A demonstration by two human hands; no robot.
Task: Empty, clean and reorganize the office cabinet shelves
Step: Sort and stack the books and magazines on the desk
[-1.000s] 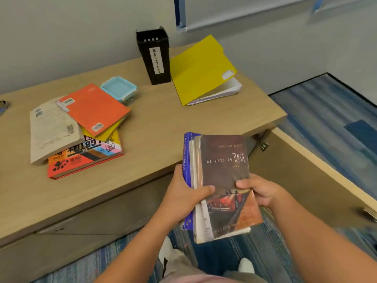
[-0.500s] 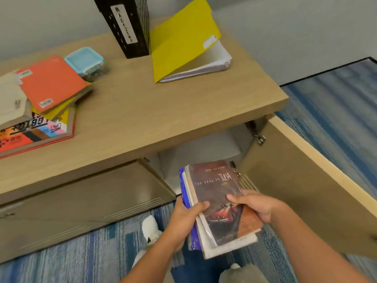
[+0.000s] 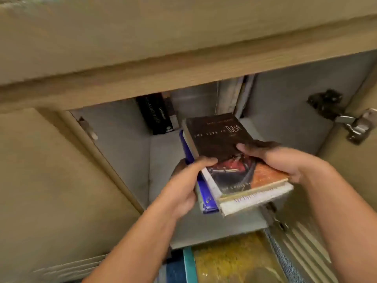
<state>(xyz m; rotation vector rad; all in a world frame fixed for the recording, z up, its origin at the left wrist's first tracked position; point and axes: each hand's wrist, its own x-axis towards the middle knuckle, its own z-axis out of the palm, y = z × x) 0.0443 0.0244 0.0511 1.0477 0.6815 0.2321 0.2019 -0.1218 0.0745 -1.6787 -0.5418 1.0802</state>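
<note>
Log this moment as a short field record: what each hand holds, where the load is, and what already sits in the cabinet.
left hand: grips the left edge of the book stack
right hand: grips the stack's right edge, thumb on the top cover
stack position: held over the upper shelf, tilted
already on shelf: black book upright at the back
below: yellow item on a lower level, blurred
door hinge: right side, door open

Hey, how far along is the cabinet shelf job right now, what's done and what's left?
Looks like the refill stage. Done: the upper shelf is mostly bare grey, with a black book and another book standing at the back. In hand: the left hand and right hand hold a stack of books above that shelf. Left: setting the stack down. The lower shelf already holds books.
</note>
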